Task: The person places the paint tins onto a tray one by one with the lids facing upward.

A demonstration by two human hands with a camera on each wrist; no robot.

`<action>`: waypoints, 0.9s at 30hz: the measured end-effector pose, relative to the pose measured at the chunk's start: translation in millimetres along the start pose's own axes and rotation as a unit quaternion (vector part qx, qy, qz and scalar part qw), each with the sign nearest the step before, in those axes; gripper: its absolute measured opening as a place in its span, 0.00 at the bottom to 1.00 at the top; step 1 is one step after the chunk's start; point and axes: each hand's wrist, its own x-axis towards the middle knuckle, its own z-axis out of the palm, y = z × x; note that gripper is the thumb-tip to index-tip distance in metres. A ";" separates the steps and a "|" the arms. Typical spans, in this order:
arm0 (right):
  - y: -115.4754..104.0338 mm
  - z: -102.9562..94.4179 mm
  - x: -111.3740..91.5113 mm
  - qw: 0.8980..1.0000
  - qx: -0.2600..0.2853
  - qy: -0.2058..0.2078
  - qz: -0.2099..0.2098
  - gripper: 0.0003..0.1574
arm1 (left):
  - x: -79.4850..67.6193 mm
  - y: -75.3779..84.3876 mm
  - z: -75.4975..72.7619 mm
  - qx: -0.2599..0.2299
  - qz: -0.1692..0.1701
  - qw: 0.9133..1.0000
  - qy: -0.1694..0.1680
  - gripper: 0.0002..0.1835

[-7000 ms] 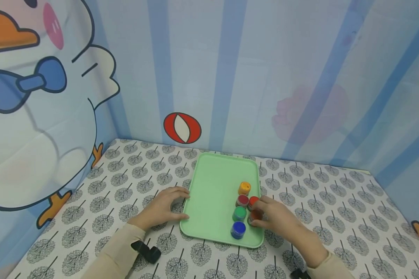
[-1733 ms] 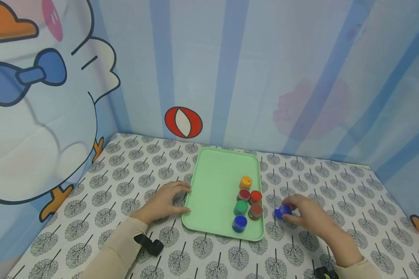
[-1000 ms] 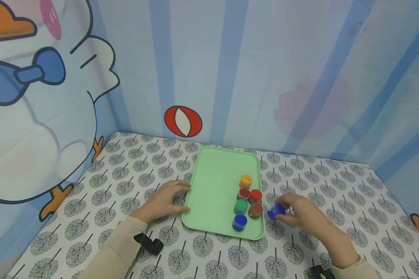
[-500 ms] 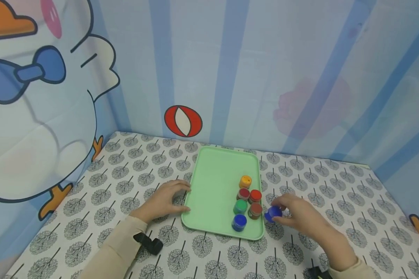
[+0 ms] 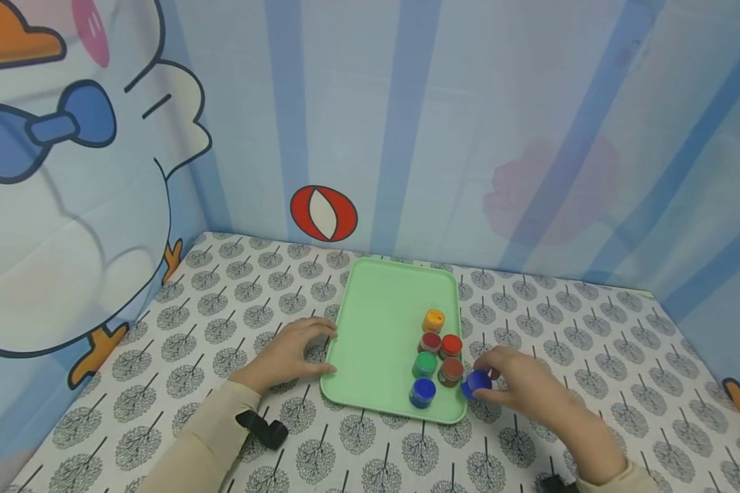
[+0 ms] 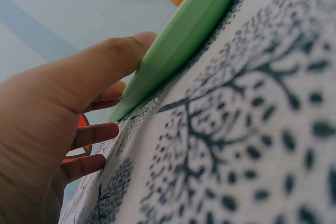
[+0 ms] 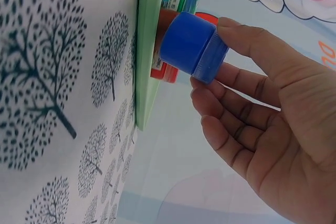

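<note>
My right hand (image 5: 521,383) pinches a small blue paint jar (image 7: 188,43) between thumb and fingertips. The fingers hold its see-through blue end, and the solid blue end points toward the tray. In the head view the jar overlaps the right rim of the green tray (image 5: 379,329). Standing on the tray near this jar are a brown jar (image 5: 451,372) and another blue jar (image 5: 423,393). My left hand (image 5: 290,356) is at the tray's left edge, its thumb touching the rim (image 6: 157,61) and its other fingers spread loosely beside it.
Also on the tray's right side stand a green jar (image 5: 425,365), a dark red jar (image 5: 430,342), a bright red jar (image 5: 451,346) and a yellow-orange one (image 5: 434,320). A tree-patterned cloth (image 5: 561,342) covers the table, and a printed curtain (image 5: 444,137) rises behind it.
My right hand has left the jars on the tray and now holds another blue jar, brought leftward from the cloth to the tray's right rim. The left hand stays at the tray's edge.
</note>
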 end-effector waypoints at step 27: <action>-22.1 16.1 10.6 0.999 0.002 -0.035 -0.029 0.24 | -0.1 -0.3 1.0 -0.007 -0.005 1.000 0.003 0.32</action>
